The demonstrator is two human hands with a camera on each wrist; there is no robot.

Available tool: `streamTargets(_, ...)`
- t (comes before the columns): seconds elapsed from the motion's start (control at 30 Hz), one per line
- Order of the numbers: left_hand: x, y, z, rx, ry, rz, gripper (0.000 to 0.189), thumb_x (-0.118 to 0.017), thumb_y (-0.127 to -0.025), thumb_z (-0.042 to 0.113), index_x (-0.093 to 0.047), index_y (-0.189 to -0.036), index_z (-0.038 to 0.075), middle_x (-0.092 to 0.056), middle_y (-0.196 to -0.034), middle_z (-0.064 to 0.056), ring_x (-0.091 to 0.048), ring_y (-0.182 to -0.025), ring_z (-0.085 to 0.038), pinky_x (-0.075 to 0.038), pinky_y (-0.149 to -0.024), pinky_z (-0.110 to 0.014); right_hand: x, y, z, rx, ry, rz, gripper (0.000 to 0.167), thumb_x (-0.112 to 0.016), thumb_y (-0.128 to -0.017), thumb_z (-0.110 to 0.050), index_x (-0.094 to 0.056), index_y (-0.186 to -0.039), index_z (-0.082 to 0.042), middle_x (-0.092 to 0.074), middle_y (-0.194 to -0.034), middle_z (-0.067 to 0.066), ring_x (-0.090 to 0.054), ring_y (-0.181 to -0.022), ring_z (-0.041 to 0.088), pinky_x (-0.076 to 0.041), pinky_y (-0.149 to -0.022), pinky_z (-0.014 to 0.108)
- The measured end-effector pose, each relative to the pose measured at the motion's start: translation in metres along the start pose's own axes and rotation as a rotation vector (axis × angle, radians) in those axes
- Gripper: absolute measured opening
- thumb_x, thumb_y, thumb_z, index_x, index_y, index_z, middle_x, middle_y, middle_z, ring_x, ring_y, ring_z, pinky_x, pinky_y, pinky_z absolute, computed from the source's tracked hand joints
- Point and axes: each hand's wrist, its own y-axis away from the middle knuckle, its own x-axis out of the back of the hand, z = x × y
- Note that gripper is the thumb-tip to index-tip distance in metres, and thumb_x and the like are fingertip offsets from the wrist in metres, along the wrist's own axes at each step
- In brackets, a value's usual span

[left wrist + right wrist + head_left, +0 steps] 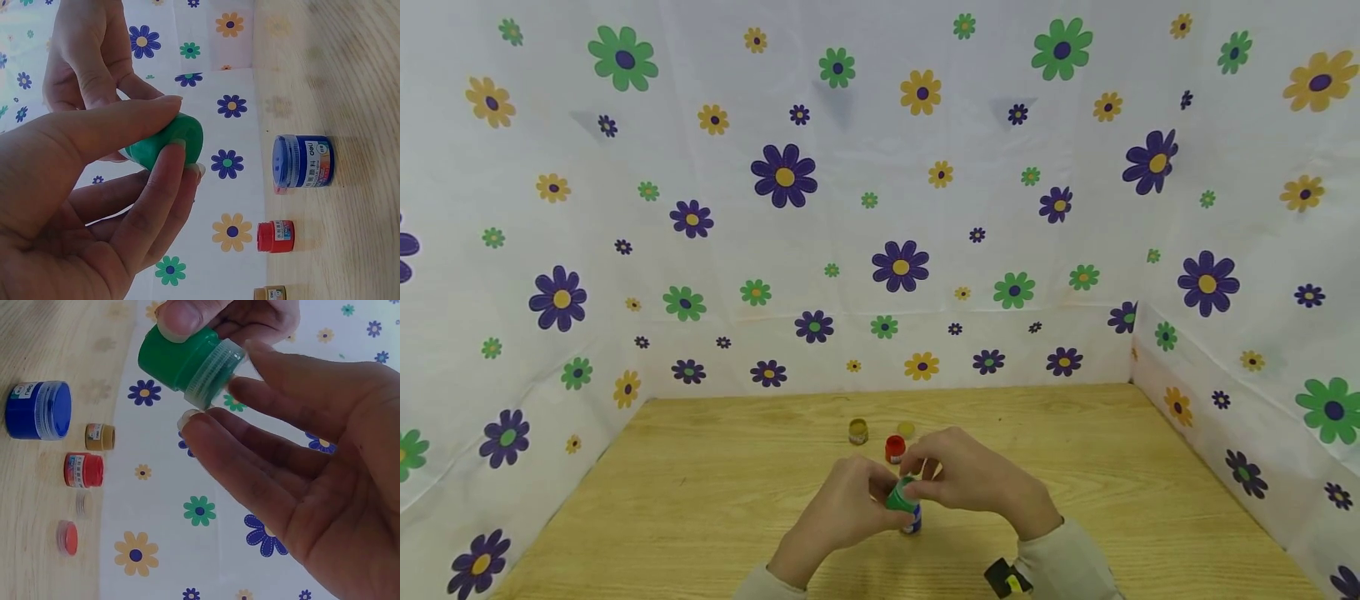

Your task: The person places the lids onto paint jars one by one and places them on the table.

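My left hand (pixel 847 506) grips a small green paint jar (pixel 172 359) by its body, tilted and held up off the table. At the jar's clear ribbed lid (pixel 215 374), my right hand (pixel 970 477) has its thumb and fingertips around the rim. The lid sits on the jar. Below and just behind the green jar in the head view, a blue paint jar (pixel 315 161) stands on the table with its lid on, partly hidden by my left hand and the green jar.
Farther back on the wooden table (pixel 715 492) stand an uncovered red jar (pixel 895 450) and a yellow-brown jar (pixel 858 432). A yellowish lid (pixel 906 429) lies near them, and a red lid (pixel 70 538) shows in the right wrist view. Flower-printed cloth (pixel 865 225) encloses the back and sides.
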Motion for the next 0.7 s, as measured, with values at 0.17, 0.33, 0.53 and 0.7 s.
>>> streamTargets(0.17, 0.0007, -0.0002, -0.0006, -0.004, 0.004, 0.006, 0.015, -0.088, -0.080, 0.015, -0.082, -0.092, 0.009, -0.080, -0.086, -0.002, -0.073, -0.075, -0.010, -0.057, -0.066, -0.022, 0.0031, 0.0024, -0.0012, -0.018, -0.054, 0.004, 0.022, -0.075, -0.095, -0.014, -0.074, -0.114, -0.005, -0.074, -0.115, 0.008, -0.073, -0.098, 0.016, -0.059, -0.079, 0.020)
streamTargets(0.33, 0.0007, -0.0004, -0.0010, -0.004, 0.004, 0.008, 0.016, -0.089, -0.080, 0.016, -0.082, -0.092, 0.009, -0.080, -0.085, -0.002, -0.073, -0.074, -0.009, -0.057, -0.065, -0.022, 0.0029, 0.0035, -0.0013, 0.011, -0.072, -0.019, 0.021, -0.075, -0.093, -0.005, -0.073, -0.113, -0.009, -0.072, -0.116, 0.007, -0.072, -0.105, 0.021, -0.060, -0.083, 0.022)
streamTargets(0.53, 0.0009, 0.0003, -0.0004, -0.005, -0.007, 0.006, 0.014, -0.089, -0.080, 0.016, -0.082, -0.092, 0.013, -0.080, -0.084, 0.000, -0.073, -0.074, -0.008, -0.058, -0.068, -0.024, 0.0000, 0.0023, -0.0011, 0.028, -0.066, -0.046, 0.019, -0.076, -0.091, -0.003, -0.075, -0.108, -0.012, -0.070, -0.117, 0.004, -0.071, -0.107, 0.020, -0.059, -0.084, 0.021)
streamTargets(0.7, 0.0008, -0.0001, 0.0000, -0.010, -0.009, 0.003, 0.013, -0.088, -0.081, 0.017, -0.082, -0.092, 0.013, -0.080, -0.084, 0.001, -0.073, -0.073, -0.007, -0.058, -0.067, -0.024, 0.0002, 0.0016, -0.0001, 0.033, -0.063, -0.042, 0.018, -0.076, -0.092, -0.002, -0.075, -0.108, -0.010, -0.071, -0.113, 0.005, -0.072, -0.103, 0.015, -0.059, -0.083, 0.019)
